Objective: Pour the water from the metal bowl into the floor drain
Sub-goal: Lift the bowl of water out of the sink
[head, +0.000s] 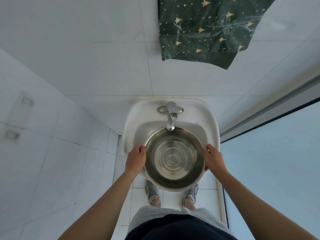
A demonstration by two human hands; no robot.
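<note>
A round metal bowl (174, 159) with water in it sits level over the white sink (133, 122), its far rim just under the tap spout. My left hand (136, 160) grips the bowl's left rim. On the opposite rim, my right hand (213, 158) holds the bowl too. Ripple rings show on the water. No floor drain shows in this view.
A chrome tap (171, 116) overhangs the bowl's far edge. White tiled walls stand left and behind. A green starred cloth (204, 28) hangs on the back wall. A glass sliding door (270, 170) closes the right side. My feet stand on white floor tiles (170, 198) below.
</note>
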